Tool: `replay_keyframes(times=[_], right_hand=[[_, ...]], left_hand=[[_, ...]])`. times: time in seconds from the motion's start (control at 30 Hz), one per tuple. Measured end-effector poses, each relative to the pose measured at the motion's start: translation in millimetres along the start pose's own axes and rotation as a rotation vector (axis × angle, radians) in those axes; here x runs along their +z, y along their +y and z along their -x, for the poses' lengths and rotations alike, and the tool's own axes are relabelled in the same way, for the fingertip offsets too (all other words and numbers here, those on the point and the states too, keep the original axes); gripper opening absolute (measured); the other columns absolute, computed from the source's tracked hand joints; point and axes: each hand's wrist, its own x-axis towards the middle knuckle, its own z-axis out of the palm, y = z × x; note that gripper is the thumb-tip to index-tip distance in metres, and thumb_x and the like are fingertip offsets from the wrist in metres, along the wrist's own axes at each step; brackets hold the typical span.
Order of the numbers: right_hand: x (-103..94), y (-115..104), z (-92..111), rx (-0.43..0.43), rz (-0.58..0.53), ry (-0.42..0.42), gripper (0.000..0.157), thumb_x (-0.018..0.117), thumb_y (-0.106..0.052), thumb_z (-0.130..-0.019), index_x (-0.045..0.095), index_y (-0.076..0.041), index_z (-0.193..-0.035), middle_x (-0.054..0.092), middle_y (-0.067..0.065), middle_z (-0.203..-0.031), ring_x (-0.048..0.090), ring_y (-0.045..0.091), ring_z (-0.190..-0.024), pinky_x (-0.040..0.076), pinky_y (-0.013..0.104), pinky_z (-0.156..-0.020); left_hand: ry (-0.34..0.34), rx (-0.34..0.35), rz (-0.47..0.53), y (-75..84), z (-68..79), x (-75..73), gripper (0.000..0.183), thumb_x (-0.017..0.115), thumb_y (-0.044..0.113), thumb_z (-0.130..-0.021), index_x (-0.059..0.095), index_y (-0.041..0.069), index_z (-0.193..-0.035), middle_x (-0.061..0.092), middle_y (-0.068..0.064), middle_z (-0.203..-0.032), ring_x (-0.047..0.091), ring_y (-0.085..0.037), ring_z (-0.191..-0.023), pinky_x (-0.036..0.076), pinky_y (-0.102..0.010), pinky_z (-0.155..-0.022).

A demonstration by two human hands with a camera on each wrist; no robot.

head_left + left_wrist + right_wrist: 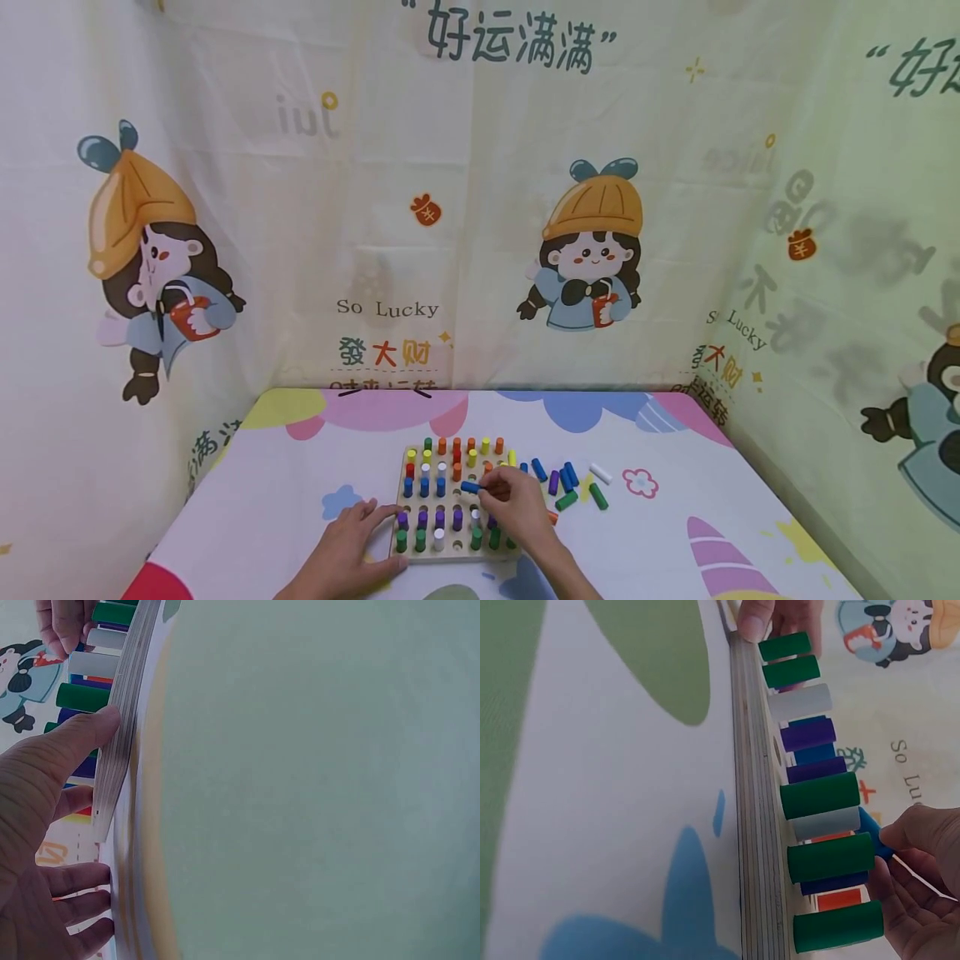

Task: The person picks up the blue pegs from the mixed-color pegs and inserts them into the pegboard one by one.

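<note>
A wooden pegboard (446, 557) lies on the table, with rows of coloured pegs standing in its holes. My right hand (517, 504) pinches a blue peg (470, 487) between thumb and fingertips, above the board's middle, just right of a row of blue pegs (424, 487). In the right wrist view that blue peg (871, 832) shows partly behind standing green and white pegs. At the board's left side, my left hand (348, 546) rests with thumb and index finger against the edge. Its thumb (94, 735) presses the layered wooden side in the left wrist view; the other fingers extend loosely.
Loose pegs lie on the table right of the board, among them a purple one (553, 482), a white one (600, 473) and a green one (597, 497). A printed cloth (487, 250) hangs behind the patterned table (285, 475) and along both sides.
</note>
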Motion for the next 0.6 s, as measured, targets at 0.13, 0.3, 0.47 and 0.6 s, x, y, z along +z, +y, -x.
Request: replay_keyframes(times=[0.13, 0.3, 0.47, 0.6], right_hand=[[3.2, 1.3, -2.7, -0.010, 0.031, -0.020, 0.007, 0.076, -0.006, -0.090, 0.072, -0.009, -0.094, 0.070, -0.003, -0.090, 0.065, 0.006, -0.079, 0.057, 0.019, -0.071], [6.9, 1.1, -4.7, -0.029, 0.068, -0.034, 0.007, 0.076, -0.007, -0.090, 0.072, -0.008, -0.095, 0.069, -0.003, -0.089, 0.062, 0.005, -0.076, 0.054, 0.017, -0.068], [10.5, -0.8, -8.8, -0.028, 0.092, -0.028, 0.007, 0.076, -0.007, -0.090, 0.072, -0.008, -0.095, 0.067, -0.004, -0.088, 0.060, 0.005, -0.074, 0.054, 0.017, -0.068], [13.2, -1.2, -12.5, -0.021, 0.113, -0.034, 0.007, 0.076, -0.007, -0.090, 0.073, -0.008, -0.096, 0.066, -0.005, -0.087, 0.059, 0.005, -0.074, 0.053, 0.017, -0.067]], left_hand=[[-0.007, -0.006, 0.007, -0.5, -0.9, 0.2, 0.079, 0.080, 0.065, -0.074, 0.063, 0.022, -0.138, 0.051, -0.022, -0.148, 0.043, -0.052, -0.135, 0.038, -0.078, -0.099], [-0.015, -0.021, 0.009, -2.4, -1.9, 1.0, 0.082, 0.080, 0.068, -0.071, 0.063, 0.024, -0.138, 0.051, -0.020, -0.148, 0.043, -0.052, -0.135, 0.038, -0.079, -0.099], [-0.014, -0.031, 0.002, -1.7, -2.1, 1.3, 0.083, 0.080, 0.070, -0.070, 0.063, 0.025, -0.138, 0.051, -0.020, -0.149, 0.043, -0.053, -0.135, 0.038, -0.079, -0.098], [-0.014, -0.030, 0.002, -1.8, -2.5, 1.1, 0.083, 0.080, 0.070, -0.070, 0.063, 0.025, -0.138, 0.051, -0.020, -0.149, 0.043, -0.053, -0.135, 0.038, -0.079, -0.098]])
